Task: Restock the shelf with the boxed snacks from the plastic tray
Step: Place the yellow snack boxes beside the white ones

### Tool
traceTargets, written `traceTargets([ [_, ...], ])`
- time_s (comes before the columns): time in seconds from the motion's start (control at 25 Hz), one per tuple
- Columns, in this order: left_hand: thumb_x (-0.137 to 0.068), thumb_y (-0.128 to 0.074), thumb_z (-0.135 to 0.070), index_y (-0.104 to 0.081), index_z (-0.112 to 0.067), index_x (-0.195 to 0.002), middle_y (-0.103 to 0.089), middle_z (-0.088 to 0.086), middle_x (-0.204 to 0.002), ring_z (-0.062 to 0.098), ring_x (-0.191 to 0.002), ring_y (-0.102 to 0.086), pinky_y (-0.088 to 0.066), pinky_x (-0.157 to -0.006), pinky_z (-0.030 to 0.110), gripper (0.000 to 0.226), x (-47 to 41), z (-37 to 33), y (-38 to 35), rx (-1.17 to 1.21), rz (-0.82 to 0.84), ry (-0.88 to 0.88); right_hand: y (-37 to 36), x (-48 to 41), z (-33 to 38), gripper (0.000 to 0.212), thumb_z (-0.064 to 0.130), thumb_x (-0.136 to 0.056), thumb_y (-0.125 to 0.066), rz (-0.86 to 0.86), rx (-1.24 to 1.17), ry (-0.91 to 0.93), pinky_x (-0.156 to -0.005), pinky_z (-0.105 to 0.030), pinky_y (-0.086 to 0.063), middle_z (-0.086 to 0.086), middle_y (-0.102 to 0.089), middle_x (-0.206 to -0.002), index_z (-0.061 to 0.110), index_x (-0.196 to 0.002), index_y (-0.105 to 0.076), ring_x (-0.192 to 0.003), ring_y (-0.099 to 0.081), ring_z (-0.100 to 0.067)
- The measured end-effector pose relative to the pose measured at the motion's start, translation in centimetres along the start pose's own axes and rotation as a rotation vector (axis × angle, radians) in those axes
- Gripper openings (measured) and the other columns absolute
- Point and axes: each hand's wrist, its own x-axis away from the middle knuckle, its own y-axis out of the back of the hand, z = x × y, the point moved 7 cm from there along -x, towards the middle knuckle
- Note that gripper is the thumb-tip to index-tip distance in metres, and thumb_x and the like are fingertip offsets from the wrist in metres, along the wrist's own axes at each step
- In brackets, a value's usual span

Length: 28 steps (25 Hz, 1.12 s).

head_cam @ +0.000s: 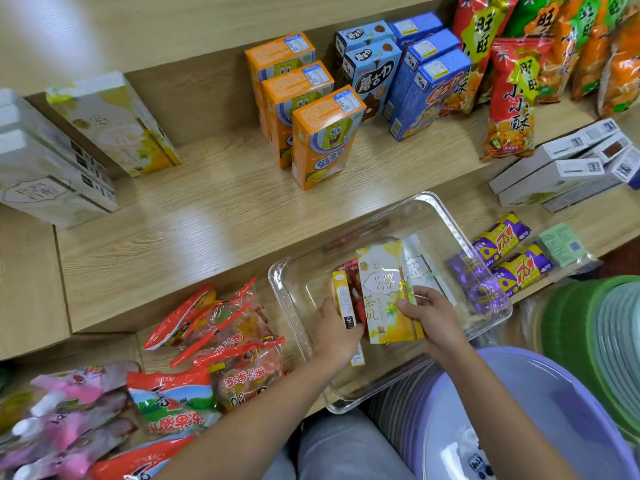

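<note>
A clear plastic tray [446, 220] rests on the lower shelf's front edge, partly over my lap. My right hand [429, 315] grips a yellow-white Pejoy box [382, 289] by its lower right corner, over the tray. My left hand [334, 327] holds a narrow yellow and red box [344, 297] standing on edge beside it. Another pale Pejoy box [420, 265] lies in the tray behind them. On the wooden shelf [214, 209] stand orange SpongeBob boxes [322, 140] and blue boxes [420, 91], and matching yellow-white boxes [117, 123] lean at the far left.
Red snack bags [512, 98] stand at the shelf's right, with white flat boxes [561, 168] lying below them. Purple-yellow packs [509, 258] lie right of the tray. Red jelly bags [221, 327] and pink pouches [69, 410] fill the lower left. A lilac basin [540, 410] and green basins [595, 341] sit at right.
</note>
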Motion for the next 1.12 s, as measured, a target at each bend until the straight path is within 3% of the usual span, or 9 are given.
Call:
traceTargets([
  [0.08, -0.071, -0.073, -0.023, -0.036, -0.011, -0.127, -0.053, 0.01, -0.12, 0.028, -0.105, -0.058, -0.048, -0.079, 0.035, 0.068, -0.2, 0.1, -0.6, -0.087, 0.017, 0.016, 0.5, -0.2, 0.2, 0.032, -0.002, -0.078, -0.068, -0.001, -0.027, 0.019, -0.086, -0.052, -0.053, -0.02, -0.066, -0.105, 0.001, -0.108, -0.054, -0.091, -0.066, -0.035],
  [0.2, -0.078, -0.064, -0.019, -0.033, -0.005, -0.127, -0.053, 0.016, -0.118, 0.033, -0.1, -0.059, -0.044, -0.067, 0.034, 0.059, -0.3, -0.3, -0.3, -0.168, 0.017, 0.075, 1.1, -0.4, 0.3, 0.028, -0.003, -0.079, -0.066, -0.024, -0.046, 0.046, -0.079, -0.045, -0.057, -0.019, -0.067, -0.104, 0.0, -0.104, -0.056, -0.086, -0.068, -0.031],
  [0.32, -0.081, -0.059, -0.011, -0.041, -0.009, -0.116, -0.059, 0.012, -0.106, 0.03, -0.094, -0.06, -0.045, -0.067, 0.033, 0.039, 0.2, -0.6, 1.2, -0.003, -0.02, 0.102, 1.5, -0.5, 0.2, 0.035, 0.0, -0.078, -0.069, -0.006, -0.08, 0.053, -0.087, -0.049, -0.053, -0.02, -0.065, -0.111, -0.001, -0.11, -0.055, -0.095, -0.066, -0.034],
  [0.44, -0.079, -0.064, -0.004, -0.047, -0.019, -0.114, -0.063, 0.002, -0.106, 0.019, -0.094, -0.061, -0.048, -0.076, 0.032, 0.042, 1.3, -1.0, 3.4, 0.209, -0.035, 0.033, 1.6, -0.1, 1.0, 0.026, 0.001, -0.079, -0.068, 0.034, -0.111, 0.076, -0.071, -0.036, -0.057, -0.011, -0.067, -0.097, 0.007, -0.101, -0.057, -0.077, -0.068, -0.022],
  [0.48, -0.079, -0.065, -0.003, -0.048, -0.022, -0.114, -0.065, 0.0, -0.108, 0.017, -0.095, -0.063, -0.051, -0.08, 0.035, 0.043, 1.7, -1.1, 4.2, 0.287, -0.025, 0.009, 1.5, 0.0, 1.3, 0.032, 0.008, -0.076, -0.073, 0.056, -0.114, 0.081, -0.072, -0.038, -0.057, -0.012, -0.068, -0.098, 0.006, -0.104, -0.058, -0.077, -0.069, -0.024],
  [0.64, -0.081, -0.063, 0.006, -0.05, -0.017, -0.122, -0.067, 0.004, -0.117, 0.022, -0.105, -0.065, -0.052, -0.091, 0.048, 0.049, 3.1, -1.5, 7.7, 0.613, 0.042, -0.042, 0.0, 0.9, 2.6, 0.099, 0.043, -0.034, -0.092, 0.176, -0.109, 0.108, -0.077, -0.045, -0.058, -0.017, -0.069, -0.111, 0.003, -0.117, -0.056, -0.097, -0.069, -0.033],
  [0.8, -0.081, -0.059, 0.012, -0.05, -0.013, -0.122, -0.066, 0.009, -0.113, 0.026, -0.103, -0.065, -0.052, -0.088, 0.045, 0.049, 3.9, -1.6, 12.1, 0.818, 0.015, -0.085, -3.2, 2.3, 4.9, 0.086, 0.029, -0.043, -0.089, 0.288, -0.182, 0.136, -0.069, -0.035, -0.059, -0.018, -0.07, -0.11, -0.001, -0.116, -0.055, -0.095, -0.07, -0.03],
  [0.96, -0.079, -0.06, 0.012, -0.051, -0.011, -0.12, -0.068, 0.009, -0.112, 0.023, -0.1, -0.067, -0.057, -0.084, 0.039, 0.047, 4.7, -0.7, 17.0, 0.892, -0.062, -0.155, -7.9, 3.6, 6.9, 0.068, 0.02, -0.054, -0.081, 0.381, -0.169, 0.147, -0.079, -0.044, -0.058, -0.021, -0.068, -0.112, -0.001, -0.113, -0.057, -0.1, -0.067, -0.036],
  [1.12, -0.084, -0.052, 0.013, -0.05, -0.01, -0.123, -0.066, 0.01, -0.113, 0.025, -0.103, -0.064, -0.056, -0.082, 0.036, 0.046, 5.9, 1.7, 22.6, 0.924, -0.2, -0.164, -14.3, 4.5, 8.7, 0.082, 0.03, -0.043, -0.09, 0.485, -0.111, 0.189, -0.084, -0.044, -0.056, -0.016, -0.069, -0.111, 0.003, -0.113, -0.058, -0.099, -0.067, -0.029],
])
